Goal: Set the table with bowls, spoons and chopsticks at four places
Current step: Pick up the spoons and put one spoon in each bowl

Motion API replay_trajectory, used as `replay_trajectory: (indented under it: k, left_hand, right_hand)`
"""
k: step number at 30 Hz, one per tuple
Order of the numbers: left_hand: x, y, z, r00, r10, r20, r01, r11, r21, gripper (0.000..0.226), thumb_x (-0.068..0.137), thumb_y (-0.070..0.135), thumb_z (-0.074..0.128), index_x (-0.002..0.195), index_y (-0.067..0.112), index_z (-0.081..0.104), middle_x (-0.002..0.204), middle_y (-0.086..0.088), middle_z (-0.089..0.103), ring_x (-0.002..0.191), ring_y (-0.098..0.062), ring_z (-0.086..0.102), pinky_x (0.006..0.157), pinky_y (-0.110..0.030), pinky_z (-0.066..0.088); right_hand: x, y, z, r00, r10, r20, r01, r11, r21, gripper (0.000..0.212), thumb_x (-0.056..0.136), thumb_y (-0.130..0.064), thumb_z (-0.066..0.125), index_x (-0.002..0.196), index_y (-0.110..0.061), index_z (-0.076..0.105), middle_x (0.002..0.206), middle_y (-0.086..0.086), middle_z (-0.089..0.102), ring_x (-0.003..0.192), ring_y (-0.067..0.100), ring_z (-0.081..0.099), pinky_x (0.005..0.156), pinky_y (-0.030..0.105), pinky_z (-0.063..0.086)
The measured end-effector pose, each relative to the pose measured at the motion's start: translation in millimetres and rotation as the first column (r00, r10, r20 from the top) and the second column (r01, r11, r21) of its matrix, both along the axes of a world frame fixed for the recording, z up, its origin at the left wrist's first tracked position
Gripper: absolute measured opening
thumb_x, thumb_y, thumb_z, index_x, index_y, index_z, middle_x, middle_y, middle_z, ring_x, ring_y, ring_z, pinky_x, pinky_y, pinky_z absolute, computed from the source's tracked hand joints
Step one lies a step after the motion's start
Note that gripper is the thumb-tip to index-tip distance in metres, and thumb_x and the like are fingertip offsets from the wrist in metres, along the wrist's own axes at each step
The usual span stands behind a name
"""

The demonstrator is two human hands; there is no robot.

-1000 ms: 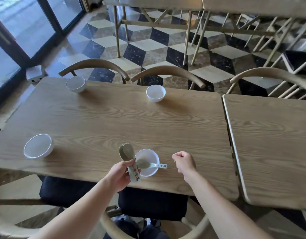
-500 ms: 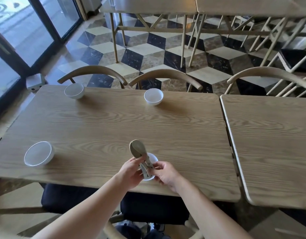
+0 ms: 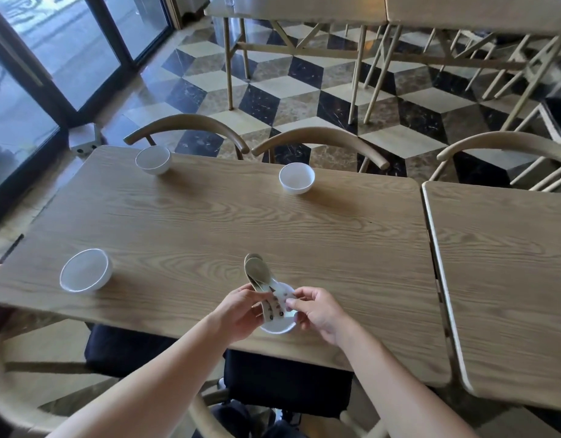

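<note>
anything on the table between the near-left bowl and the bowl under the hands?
Nothing: the head view shows bare tabletop from the near-left bowl to the left hand over the other bowl.

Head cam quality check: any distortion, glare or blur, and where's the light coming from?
Head view: wide-angle bends the light wooden table edges; daylight from the glass doors at left, so the white bowls shadow rightward; sheen on the checkered floor; hands and stacked spoons slightly soft.

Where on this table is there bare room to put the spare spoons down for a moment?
The wide middle of the table, between the two far bowls and the near left bowl, is bare. So is the strip right of the hands, up to the seam with the neighbouring table. It is crowded only at the near bowl, under both hands.
</note>
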State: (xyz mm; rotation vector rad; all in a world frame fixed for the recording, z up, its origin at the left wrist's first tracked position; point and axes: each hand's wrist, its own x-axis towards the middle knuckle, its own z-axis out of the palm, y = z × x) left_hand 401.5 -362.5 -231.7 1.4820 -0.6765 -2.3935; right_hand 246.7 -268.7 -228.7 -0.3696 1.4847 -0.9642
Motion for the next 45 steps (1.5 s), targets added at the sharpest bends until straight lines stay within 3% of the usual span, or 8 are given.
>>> replay_trajectory:
  k: [6,9,15,20,25,37,45]
  left_hand:
    - [-16.0,-41.1,1.3,1.0,0.007,-0.016,-0.007,1.0,-0.005,0.025,0.092,-0.007,0.055,0.109,0.007,0.066,0.097,-0.007,0.07,0.077,-0.023,0.069,0.069,-0.035,0.051]
    - [-31.7,-71.8,0.5,1.0,0.003,-0.028,-0.002,1.0,0.013,0.017,0.095,-0.005,0.049,0.098,0.002,0.064,0.09,-0.011,0.066,0.07,-0.022,0.068,0.066,-0.035,0.055]
    - [-77.9,-151.9,-3.1,0.998,0.008,-0.063,-0.004,0.999,0.052,0.015,0.094,-0.005,0.043,0.099,0.001,0.056,0.083,-0.011,0.062,0.066,-0.023,0.056,0.064,-0.036,0.049]
    - [-108.3,-214.9,-20.7,0.991,-0.058,-0.119,0.071,0.992,0.104,0.011,0.096,0.006,0.043,0.093,0.012,0.052,0.074,-0.004,0.052,0.06,-0.019,0.044,0.06,-0.031,0.037]
    - [-121.5,-256.2,-61.6,0.989,-0.093,-0.111,0.107,0.986,0.126,0.009,0.095,0.009,0.046,0.102,0.013,0.051,0.073,-0.003,0.051,0.053,-0.017,0.045,0.054,-0.029,0.035]
    - [-117.3,-296.2,-116.6,0.98,-0.156,-0.127,0.177,0.968,0.176,0.002,0.091,0.018,0.052,0.093,0.016,0.051,0.073,0.0,0.05,0.056,-0.016,0.041,0.056,-0.031,0.031]
    - [-116.2,-294.4,-114.1,0.985,-0.129,-0.117,0.149,0.971,0.186,0.011,0.089,0.02,0.055,0.099,0.017,0.052,0.072,0.0,0.053,0.055,-0.016,0.043,0.053,-0.03,0.036]
  right_hand:
    - [-39.3,-40.3,14.1,0.997,-0.079,-0.007,0.078,0.995,-0.063,0.01,0.092,-0.005,0.063,0.084,-0.009,0.066,0.065,0.004,0.061,0.044,0.011,0.046,0.037,0.02,0.032]
    - [-65.1,-73.6,26.0,0.987,-0.157,0.01,0.158,0.984,-0.08,0.014,0.091,-0.006,0.064,0.078,-0.011,0.064,0.063,0.003,0.06,0.045,0.011,0.046,0.038,0.019,0.031]
    - [-123.1,-149.8,41.8,0.966,-0.252,-0.062,0.245,0.964,-0.104,0.01,0.09,-0.011,0.067,0.082,-0.006,0.067,0.064,0.003,0.059,0.048,0.012,0.046,0.04,0.02,0.031]
    - [-169.9,-214.8,30.7,0.942,-0.281,-0.184,0.28,0.959,-0.033,0.016,0.094,-0.017,0.063,0.085,-0.005,0.066,0.065,0.004,0.056,0.053,0.014,0.046,0.04,0.021,0.031]
    - [-202.8,-257.8,-5.7,0.93,-0.279,-0.24,0.303,0.951,0.066,0.016,0.095,-0.019,0.063,0.085,-0.006,0.065,0.065,0.003,0.055,0.052,0.015,0.045,0.043,0.022,0.029]
    - [-225.7,-285.3,-69.0,0.963,-0.212,-0.163,0.241,0.954,0.178,0.014,0.089,-0.021,0.069,0.079,-0.011,0.07,0.06,-0.001,0.05,0.053,0.013,0.046,0.043,0.023,0.03]
    - [-224.2,-287.1,-74.0,0.901,-0.416,-0.125,0.432,0.888,0.158,0.025,0.082,-0.014,0.078,0.076,-0.014,0.053,0.058,0.001,0.049,0.049,0.012,0.041,0.036,0.019,0.03]
